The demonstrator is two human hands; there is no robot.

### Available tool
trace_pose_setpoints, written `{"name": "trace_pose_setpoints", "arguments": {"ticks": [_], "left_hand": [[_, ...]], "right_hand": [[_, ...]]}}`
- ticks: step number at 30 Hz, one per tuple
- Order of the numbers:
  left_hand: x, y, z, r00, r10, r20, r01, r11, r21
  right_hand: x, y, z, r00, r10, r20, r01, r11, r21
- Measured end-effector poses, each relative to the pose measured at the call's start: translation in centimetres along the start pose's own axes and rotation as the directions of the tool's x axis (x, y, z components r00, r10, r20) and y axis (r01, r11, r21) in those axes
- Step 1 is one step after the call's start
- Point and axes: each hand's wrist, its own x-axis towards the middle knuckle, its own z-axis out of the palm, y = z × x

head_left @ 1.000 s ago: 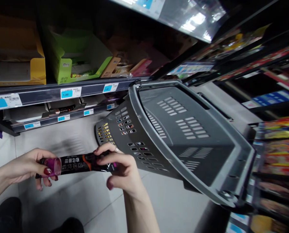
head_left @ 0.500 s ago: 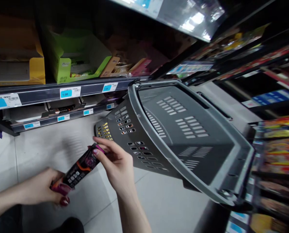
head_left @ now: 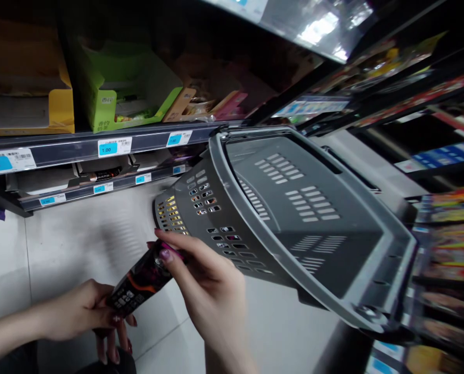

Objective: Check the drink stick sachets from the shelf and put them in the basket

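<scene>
A slim black snack packet (head_left: 141,280) with orange and purple print is held at a slant between both hands, above the pale tiled floor. My left hand (head_left: 86,311) pinches its lower end between thumb and forefinger, the other fingers hanging loose below. At the upper end, my right hand (head_left: 204,275) grips the purple corner with thumb and fingers. Just beyond the right hand stands a grey shopping basket (head_left: 251,228), tilted in view, with goods glimpsed through its side slots.
On the shelf at left sit a yellow box (head_left: 60,111), a green box (head_left: 103,111) and a pink box (head_left: 232,104). A lower shelf (head_left: 119,182) near the floor holds a black packet. Racks of bright packets (head_left: 455,249) line the right side.
Both hands have moved slightly right and down in view with the packet. The left fingers have shifted their hold, with several now extended below the packet's end.
</scene>
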Motion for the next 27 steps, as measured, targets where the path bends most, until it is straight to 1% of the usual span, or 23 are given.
{"name": "trace_pose_setpoints", "arguments": {"ticks": [6, 10, 11, 12, 14, 15, 16, 17, 18, 19, 20, 21, 23, 24, 25, 27], "left_hand": [[-0.1, 0.1, -0.2, 0.998, -0.043, 0.048, 0.048, 0.993, -0.110], [-0.1, 0.7, -0.3, 0.991, -0.087, 0.102, 0.095, 0.992, -0.082], [-0.1, 0.7, -0.4, 0.991, -0.087, 0.104, 0.095, 0.993, -0.068], [-0.1, 0.7, -0.6, 0.993, -0.078, 0.083, 0.084, 0.994, -0.068], [-0.2, 0.4, -1.1, 0.998, -0.061, 0.031, 0.064, 0.989, -0.130], [-0.2, 0.2, -1.4, 0.998, -0.062, 0.026, 0.066, 0.982, -0.178], [-0.3, 0.0, -1.7, 0.996, -0.070, 0.053, 0.080, 0.971, -0.226], [-0.3, -0.2, -2.0, 0.991, -0.079, 0.104, 0.103, 0.962, -0.253], [-0.3, -0.3, -2.2, 0.983, -0.083, 0.162, 0.124, 0.958, -0.257], [-0.3, -0.4, -2.3, 0.976, -0.072, 0.204, 0.123, 0.962, -0.244], [-0.3, -0.3, -2.3, 0.975, -0.052, 0.218, 0.103, 0.967, -0.231], [-0.2, -0.2, -2.3, 0.976, -0.022, 0.216, 0.072, 0.971, -0.229], [-0.1, 0.2, -1.9, 0.985, 0.037, 0.169, 0.000, 0.976, -0.216], [0.0, 0.4, -1.6, 0.988, 0.053, 0.146, -0.023, 0.979, -0.201], [0.1, 0.6, -1.4, 0.991, 0.057, 0.124, -0.035, 0.984, -0.173], [0.2, 0.8, -0.8, 0.995, 0.043, 0.091, -0.034, 0.995, -0.095]], "right_hand": [[0.6, 1.2, 0.1, 0.990, 0.131, 0.047, -0.132, 0.991, 0.019], [0.9, 1.6, 0.0, 0.985, 0.136, 0.104, -0.136, 0.991, -0.006], [1.0, 1.8, -0.2, 0.983, 0.131, 0.132, -0.133, 0.991, 0.010], [1.0, 2.0, -0.5, 0.978, 0.122, 0.171, -0.133, 0.990, 0.054], [1.0, 2.6, -1.0, 0.950, 0.102, 0.296, -0.170, 0.962, 0.215], [1.0, 2.8, -1.2, 0.923, 0.087, 0.374, -0.213, 0.927, 0.310], [1.0, 3.1, -1.4, 0.891, 0.076, 0.448, -0.272, 0.879, 0.392], [0.9, 3.2, -1.4, 0.856, 0.076, 0.511, -0.339, 0.829, 0.445], [0.9, 3.3, -1.4, 0.829, 0.096, 0.551, -0.401, 0.789, 0.465], [0.9, 3.4, -1.2, 0.817, 0.133, 0.561, -0.441, 0.770, 0.460], [1.0, 3.4, -1.0, 0.828, 0.179, 0.532, -0.450, 0.778, 0.439], [1.0, 3.3, -0.7, 0.855, 0.225, 0.468, -0.433, 0.805, 0.405], [1.1, 3.2, -0.1, 0.914, 0.282, 0.291, -0.368, 0.877, 0.308], [1.2, 3.1, 0.2, 0.932, 0.293, 0.212, -0.343, 0.903, 0.260], [1.3, 3.1, 0.4, 0.940, 0.301, 0.157, -0.331, 0.916, 0.225], [1.3, 3.1, 0.8, 0.939, 0.326, 0.109, -0.342, 0.919, 0.195]]}}
